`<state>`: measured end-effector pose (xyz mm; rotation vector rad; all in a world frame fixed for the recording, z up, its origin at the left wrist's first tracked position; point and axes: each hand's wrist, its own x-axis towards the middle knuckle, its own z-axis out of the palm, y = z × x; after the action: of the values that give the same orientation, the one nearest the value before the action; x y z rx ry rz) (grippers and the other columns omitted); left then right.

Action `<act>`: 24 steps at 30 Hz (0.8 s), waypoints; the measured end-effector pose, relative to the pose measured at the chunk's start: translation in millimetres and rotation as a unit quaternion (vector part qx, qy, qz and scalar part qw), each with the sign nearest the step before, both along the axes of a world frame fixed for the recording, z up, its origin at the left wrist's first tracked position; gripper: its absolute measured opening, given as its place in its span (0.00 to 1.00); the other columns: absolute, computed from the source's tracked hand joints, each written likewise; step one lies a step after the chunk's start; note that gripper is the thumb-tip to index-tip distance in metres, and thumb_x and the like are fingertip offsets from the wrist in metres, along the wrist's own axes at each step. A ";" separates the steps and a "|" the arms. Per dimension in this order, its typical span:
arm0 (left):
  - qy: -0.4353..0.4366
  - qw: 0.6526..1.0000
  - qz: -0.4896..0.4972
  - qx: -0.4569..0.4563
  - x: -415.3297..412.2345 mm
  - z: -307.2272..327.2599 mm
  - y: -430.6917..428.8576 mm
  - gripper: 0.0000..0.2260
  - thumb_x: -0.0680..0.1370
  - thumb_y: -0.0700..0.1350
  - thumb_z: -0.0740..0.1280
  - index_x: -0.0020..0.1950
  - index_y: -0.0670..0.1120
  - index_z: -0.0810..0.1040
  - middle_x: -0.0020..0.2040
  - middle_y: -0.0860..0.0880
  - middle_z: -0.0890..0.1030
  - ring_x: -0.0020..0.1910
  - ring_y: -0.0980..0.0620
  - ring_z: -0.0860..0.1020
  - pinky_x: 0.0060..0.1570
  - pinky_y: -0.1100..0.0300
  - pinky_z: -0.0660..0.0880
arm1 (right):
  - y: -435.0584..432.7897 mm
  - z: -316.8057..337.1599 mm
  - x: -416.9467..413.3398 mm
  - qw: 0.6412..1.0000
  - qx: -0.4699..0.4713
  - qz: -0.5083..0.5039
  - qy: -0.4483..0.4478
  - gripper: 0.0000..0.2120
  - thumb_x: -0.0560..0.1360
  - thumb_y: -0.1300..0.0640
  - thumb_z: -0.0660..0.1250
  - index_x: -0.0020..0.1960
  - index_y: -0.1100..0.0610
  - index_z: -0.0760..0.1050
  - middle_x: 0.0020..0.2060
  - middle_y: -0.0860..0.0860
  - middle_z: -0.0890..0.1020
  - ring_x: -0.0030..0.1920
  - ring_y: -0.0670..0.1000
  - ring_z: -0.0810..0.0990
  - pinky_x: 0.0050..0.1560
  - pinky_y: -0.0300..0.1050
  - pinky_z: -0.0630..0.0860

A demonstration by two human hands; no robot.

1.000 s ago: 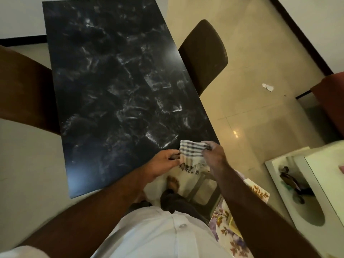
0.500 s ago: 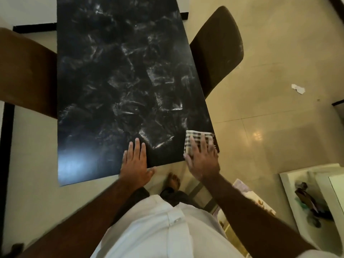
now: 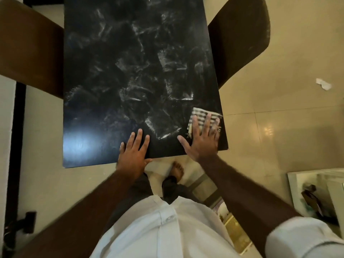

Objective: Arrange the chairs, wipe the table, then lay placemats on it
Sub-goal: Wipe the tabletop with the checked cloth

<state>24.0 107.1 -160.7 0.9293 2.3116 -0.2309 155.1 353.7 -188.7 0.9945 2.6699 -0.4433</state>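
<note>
A black marbled table with whitish smears runs away from me. At its near right corner lies a folded checked cloth. My right hand presses flat on the cloth with straight, spread fingers. My left hand rests flat on the table's near edge, fingers straight, holding nothing. A brown chair stands against the table's left side and another brown chair against its right side.
A scrap of white paper lies on the tiled floor at the right. A white cabinet with dark items stands at the lower right. Floral placemats show below my right arm. My bare foot is under the table's edge.
A second ago both hands held the cloth at the table's corner. Now the right hand presses it flat on the table, slightly farther in, and the left hand lies flat at the near edge.
</note>
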 end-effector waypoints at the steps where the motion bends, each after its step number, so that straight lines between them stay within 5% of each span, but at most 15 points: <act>1: -0.006 1.000 0.004 -0.002 -1.0 1.6 0.8 0.44 0.85 0.67 0.61 0.89 0.55 0.36 0.87 0.49 0.28 0.88 0.42 0.33 0.85 0.30 0.49 | -9.4 0.7 -6.6 1.000 -0.010 0.021 -0.001 0.50 0.78 0.18 0.51 0.90 0.42 0.38 0.88 0.60 0.35 0.86 0.73 0.39 0.82 0.77 0.48; 4: -0.035 0.999 0.016 -0.013 -10.7 9.3 3.9 0.46 0.83 0.67 0.65 0.88 0.59 0.36 0.87 0.53 0.27 0.87 0.43 0.32 0.81 0.22 0.51 | -46.3 4.6 -6.2 0.996 -0.039 0.083 -0.009 0.51 0.77 0.17 0.51 0.89 0.40 0.34 0.87 0.57 0.30 0.86 0.70 0.33 0.83 0.76 0.43; 9: -0.062 0.998 0.017 -0.025 -24.7 15.6 12.9 0.51 0.80 0.65 0.72 0.89 0.61 0.38 0.87 0.55 0.28 0.87 0.41 0.31 0.78 0.19 0.56 | -49.6 5.2 39.6 0.990 -0.017 0.137 -0.017 0.48 0.79 0.19 0.51 0.90 0.40 0.40 0.88 0.57 0.34 0.87 0.70 0.38 0.83 0.76 0.54; 18: -0.055 0.998 0.023 -0.030 -23.9 10.9 12.8 0.52 0.79 0.65 0.73 0.89 0.61 0.38 0.87 0.55 0.28 0.87 0.41 0.32 0.77 0.18 0.56 | -15.1 -0.6 -3.0 1.000 0.002 0.016 0.001 0.49 0.79 0.19 0.53 0.90 0.42 0.43 0.89 0.59 0.39 0.87 0.72 0.41 0.82 0.79 0.55; 24: -0.048 0.998 0.024 -0.026 -22.5 12.3 11.9 0.53 0.78 0.66 0.73 0.89 0.61 0.38 0.87 0.55 0.28 0.87 0.41 0.32 0.77 0.18 0.56 | -75.0 6.7 -14.1 0.985 -0.062 0.162 -0.017 0.49 0.78 0.18 0.52 0.88 0.36 0.35 0.86 0.54 0.27 0.86 0.68 0.30 0.84 0.77 0.45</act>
<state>1.5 119.0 -148.4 0.8400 2.2256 -0.2195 141.0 278.7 -182.0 0.5140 2.6659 -0.5074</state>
